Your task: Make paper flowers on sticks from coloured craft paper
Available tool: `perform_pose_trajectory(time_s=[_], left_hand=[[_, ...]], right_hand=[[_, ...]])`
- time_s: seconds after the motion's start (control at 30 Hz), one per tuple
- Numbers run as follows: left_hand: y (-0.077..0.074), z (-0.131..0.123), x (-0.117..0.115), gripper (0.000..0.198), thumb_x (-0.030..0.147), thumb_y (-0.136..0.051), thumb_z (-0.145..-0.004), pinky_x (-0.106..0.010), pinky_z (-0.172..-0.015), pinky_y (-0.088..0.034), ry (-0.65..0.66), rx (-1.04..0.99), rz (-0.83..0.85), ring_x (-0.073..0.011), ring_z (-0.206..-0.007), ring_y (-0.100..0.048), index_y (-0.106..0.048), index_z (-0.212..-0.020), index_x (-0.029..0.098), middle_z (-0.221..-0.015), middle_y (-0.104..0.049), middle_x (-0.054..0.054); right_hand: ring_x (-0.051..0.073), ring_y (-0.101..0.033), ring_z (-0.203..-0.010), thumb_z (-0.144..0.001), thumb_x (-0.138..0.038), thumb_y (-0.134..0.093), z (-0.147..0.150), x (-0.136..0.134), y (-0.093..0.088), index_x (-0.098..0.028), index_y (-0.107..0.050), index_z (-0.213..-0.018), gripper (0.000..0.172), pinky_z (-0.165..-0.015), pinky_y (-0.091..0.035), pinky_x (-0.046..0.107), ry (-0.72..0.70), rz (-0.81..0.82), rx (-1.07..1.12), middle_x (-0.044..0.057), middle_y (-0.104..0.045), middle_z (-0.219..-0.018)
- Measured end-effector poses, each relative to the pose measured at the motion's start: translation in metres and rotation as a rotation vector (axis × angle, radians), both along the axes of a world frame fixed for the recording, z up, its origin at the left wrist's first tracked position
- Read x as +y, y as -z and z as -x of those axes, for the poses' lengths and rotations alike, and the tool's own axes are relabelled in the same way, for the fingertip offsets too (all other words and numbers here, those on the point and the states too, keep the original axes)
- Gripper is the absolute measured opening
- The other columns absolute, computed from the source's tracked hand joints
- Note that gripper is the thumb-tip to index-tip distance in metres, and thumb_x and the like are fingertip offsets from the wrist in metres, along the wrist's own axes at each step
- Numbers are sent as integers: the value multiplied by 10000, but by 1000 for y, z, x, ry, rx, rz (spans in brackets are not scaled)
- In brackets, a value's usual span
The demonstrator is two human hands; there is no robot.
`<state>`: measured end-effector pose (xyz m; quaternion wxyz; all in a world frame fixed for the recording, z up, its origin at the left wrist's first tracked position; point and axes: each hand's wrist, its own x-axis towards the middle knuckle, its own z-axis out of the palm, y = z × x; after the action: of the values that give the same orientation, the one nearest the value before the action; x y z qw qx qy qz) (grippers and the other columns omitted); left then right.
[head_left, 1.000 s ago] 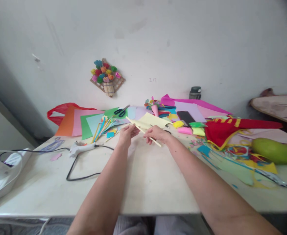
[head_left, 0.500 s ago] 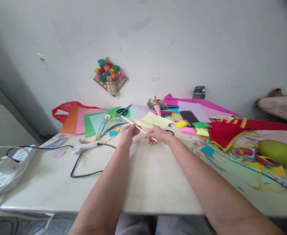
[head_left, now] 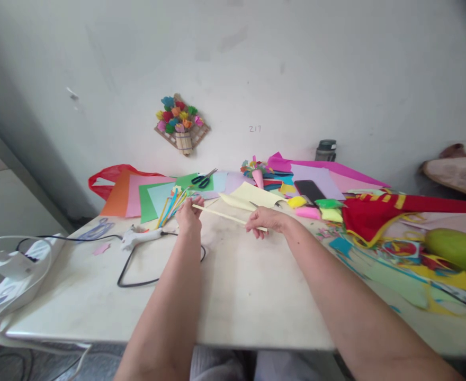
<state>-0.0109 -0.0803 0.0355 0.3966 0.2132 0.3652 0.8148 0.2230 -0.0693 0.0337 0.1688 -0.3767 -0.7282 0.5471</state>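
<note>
A thin pale yellow paper strip (head_left: 225, 215) stretches between my two hands above the table, slanting down to the right. At its left end my left hand (head_left: 190, 214) is closed on it. Its right end passes through the pinched fingers of my right hand (head_left: 265, 219), with a short tip poking out past them. Just behind my right hand lies a pale yellow paper sheet (head_left: 252, 194) with a curled front edge. A bundle of coloured paper strips (head_left: 173, 203) rests close behind my left hand.
A white glue gun (head_left: 140, 238) with a black cable lies left, near a power strip (head_left: 30, 270). Scissors (head_left: 203, 180) lie on coloured sheets at the back. Clay packets (head_left: 308, 212), a phone (head_left: 309, 190), red cloth (head_left: 364, 217) and a green fruit (head_left: 455, 250) are on the right.
My hands have moved apart, the left one going left and the right one slightly right. More of the paper strip now shows between them, at a flatter slant.
</note>
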Motion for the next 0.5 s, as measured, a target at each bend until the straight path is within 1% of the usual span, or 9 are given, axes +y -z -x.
perform_pose_trajectory(time_s=[0.07, 0.13, 0.23, 0.27, 0.33, 0.37, 0.4, 0.43, 0.5], left_hand=[[-3, 7, 0, 97, 178, -456, -809, -253, -702, -470, -16, -34, 29, -102, -605, -622, -498, -722, 171, -614, -646, -1], [-5, 10, 0, 129, 202, -452, -815, -250, -688, -467, -31, -20, 70, -100, -575, -608, -496, -696, 183, -588, -636, 6], [-2, 0, 1, 216, 323, -504, -791, -245, -597, -461, 16, 166, 155, -107, -491, -576, -509, -624, 187, -530, -615, -4], [0, -8, 1, 258, 381, -532, -768, -240, -553, -451, 86, 277, 199, -110, -465, -565, -521, -604, 183, -514, -611, -12], [5, -25, 0, 294, 424, -655, -653, -245, -462, -419, 206, 360, 252, -126, -395, -535, -564, -581, 154, -472, -605, -47], [7, -34, -1, 319, 447, -676, -623, -244, -453, -415, 352, 457, 304, -133, -397, -544, -581, -585, 145, -480, -615, -65], [9, -42, -3, 317, 439, -695, -603, -243, -453, -416, 461, 531, 320, -142, -417, -563, -598, -597, 137, -510, -634, -83], [11, -48, -4, 291, 400, -720, -583, -238, -454, -416, 509, 574, 322, -150, -440, -580, -603, -591, 134, -532, -644, -92], [13, -56, -6, 238, 322, -726, -586, -228, -469, -424, 504, 589, 323, -154, -480, -601, -590, -557, 129, -547, -648, -93]], right_hand=[[73, -480, -365, -677, -302, -649, -3, 3, 3, -114, -618, -626, 197, -356, -309, 174, 48, 21, 28, 3, -573, -432], [56, -427, -337, -704, -329, -637, -3, 5, 5, -113, -623, -678, 218, -346, -283, 171, 149, 39, 79, -7, -557, -422], [23, -289, -279, -775, -341, -573, 3, 5, 7, -107, -614, -758, 238, -312, -179, 169, 285, 35, 144, -23, -535, -413], [17, -256, -270, -795, -338, -551, 6, 4, 8, -103, -608, -761, 244, -307, -147, 172, 309, 28, 161, -24, -529, -410], [14, -233, -264, -817, -331, -526, 15, 2, 8, -101, -600, -761, 248, -305, -126, 174, 324, 24, 177, -24, -523, -407], [14, -242, -263, -818, -328, -526, 19, 1, 9, -103, -598, -756, 243, -305, -133, 171, 324, 26, 173, -24, -524, -407], [16, -258, -264, -816, -326, -530, 23, 0, 9, -107, -595, -743, 240, -306, -146, 168, 323, 25, 164, -24, -525, -407], [18, -279, -267, -813, -325, -535, 27, -2, 10, -110, -591, -724, 239, -307, -162, 164, 319, 24, 155, -23, -527, -409], [20, -321, -277, -813, -313, -538, 32, -3, 11, -117, -579, -691, 235, -314, -195, 155, 304, 29, 154, -22, -535, -417]])
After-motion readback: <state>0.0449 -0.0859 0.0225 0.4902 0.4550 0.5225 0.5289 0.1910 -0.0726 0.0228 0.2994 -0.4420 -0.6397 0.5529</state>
